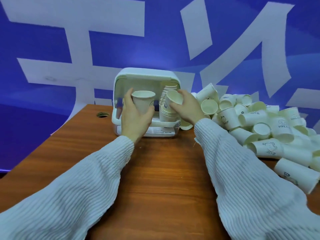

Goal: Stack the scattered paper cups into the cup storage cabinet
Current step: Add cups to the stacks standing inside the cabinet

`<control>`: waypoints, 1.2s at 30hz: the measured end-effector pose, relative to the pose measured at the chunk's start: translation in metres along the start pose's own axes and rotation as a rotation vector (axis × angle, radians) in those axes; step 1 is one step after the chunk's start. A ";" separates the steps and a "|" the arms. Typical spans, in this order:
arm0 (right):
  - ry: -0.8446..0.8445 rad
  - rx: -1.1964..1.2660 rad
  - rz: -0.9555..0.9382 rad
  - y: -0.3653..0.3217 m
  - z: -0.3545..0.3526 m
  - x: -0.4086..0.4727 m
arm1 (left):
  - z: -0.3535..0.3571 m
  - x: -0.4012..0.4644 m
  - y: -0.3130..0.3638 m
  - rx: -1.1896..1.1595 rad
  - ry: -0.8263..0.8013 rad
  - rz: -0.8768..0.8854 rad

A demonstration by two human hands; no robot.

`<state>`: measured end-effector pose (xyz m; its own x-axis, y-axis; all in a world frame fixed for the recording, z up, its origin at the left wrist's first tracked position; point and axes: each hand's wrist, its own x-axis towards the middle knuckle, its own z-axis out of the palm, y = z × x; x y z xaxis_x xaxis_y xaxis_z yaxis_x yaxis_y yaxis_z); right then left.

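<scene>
Hands and cups at the cabinet mouth, head view. Left hand [134, 113], centre of the frame, grips an upright paper cup [143, 101] with thumb and fingers curled round its wall, the open rim facing up. Right hand [186, 108], just right of centre, holds a second cup [174, 99] tilted so that its mouth faces the camera, fingers wrapped round the side. Both cups sit directly in front of the open cup storage cabinet [147, 75], a white rounded box standing at the far edge of the wooden table [155, 170]. Inside the cabinet, on its right half, a leaning stack of nested cups [167, 110] rests on the slotted floor; the left half is largely hidden behind the left hand and its cup. A heap of loose cups [259, 125] covers the right side of the table, most lying on their sides, some printed with dark line drawings and lettering. Ribbed white sleeves [78, 187] fill the lower frame. A round cable hole [102, 114] lies left of the cabinet. A blue wall with large white strokes [52, 49] fills the upper frame.
</scene>
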<state>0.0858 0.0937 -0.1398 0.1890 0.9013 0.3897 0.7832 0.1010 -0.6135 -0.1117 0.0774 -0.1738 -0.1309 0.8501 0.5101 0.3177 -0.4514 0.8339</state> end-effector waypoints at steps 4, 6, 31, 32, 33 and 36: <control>-0.210 -0.189 0.000 0.003 0.013 0.004 | 0.009 0.006 -0.010 0.003 0.004 0.011; -0.277 -0.306 -0.044 0.010 0.022 0.003 | 0.015 0.008 -0.014 -0.020 -0.016 0.012; 0.420 0.293 0.100 0.070 0.034 -0.025 | 0.085 0.048 -0.018 0.732 -0.477 0.176; 0.468 0.189 0.105 0.078 0.033 -0.027 | 0.086 0.048 -0.018 0.746 -0.497 0.162; 0.479 0.091 0.097 0.088 0.033 -0.029 | 0.087 0.049 -0.018 0.738 -0.506 0.145; 0.377 -0.083 0.062 0.114 0.038 -0.029 | 0.083 0.033 -0.018 0.562 -0.269 0.260</control>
<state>0.1470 0.0952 -0.2472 0.4294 0.6853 0.5882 0.8060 0.0031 -0.5919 -0.0436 0.1360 -0.1893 0.2310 0.8038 0.5483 0.7570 -0.5024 0.4177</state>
